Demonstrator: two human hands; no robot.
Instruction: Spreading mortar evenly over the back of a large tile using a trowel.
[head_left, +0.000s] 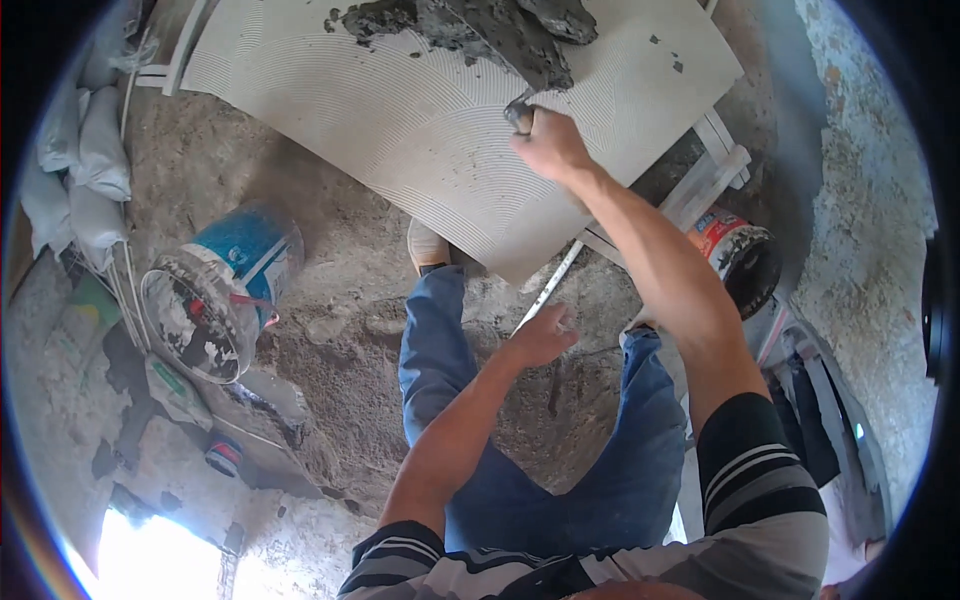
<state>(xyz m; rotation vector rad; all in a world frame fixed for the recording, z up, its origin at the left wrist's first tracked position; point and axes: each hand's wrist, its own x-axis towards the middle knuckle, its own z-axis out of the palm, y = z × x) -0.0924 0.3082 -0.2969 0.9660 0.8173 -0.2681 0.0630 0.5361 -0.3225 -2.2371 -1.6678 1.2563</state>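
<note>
My right hand [555, 146] is wrapped round the handle of a trowel [519, 117]. The blade reaches forward into a pile of wet grey mortar [385, 18] and is smeared with it. Beneath lies a large pale slab [330, 110] with fine curved ridges over its face. Nearer my body, between my knees, my left hand [545, 335] hangs with its fingers curled in. What those fingers hold, if anything, is hidden. A thin white strip [550, 287] runs from the slab's near edge towards that hand; I cannot tell whether they touch.
On the rough floor at left, a blue and clear bucket [250, 250] lies tipped, crusted inside. A red mortar-stained bucket [745, 255] is beside my right forearm. Wooden supports [715, 185] show under the slab's right edge. Filled white sacks [100, 150] line the left wall.
</note>
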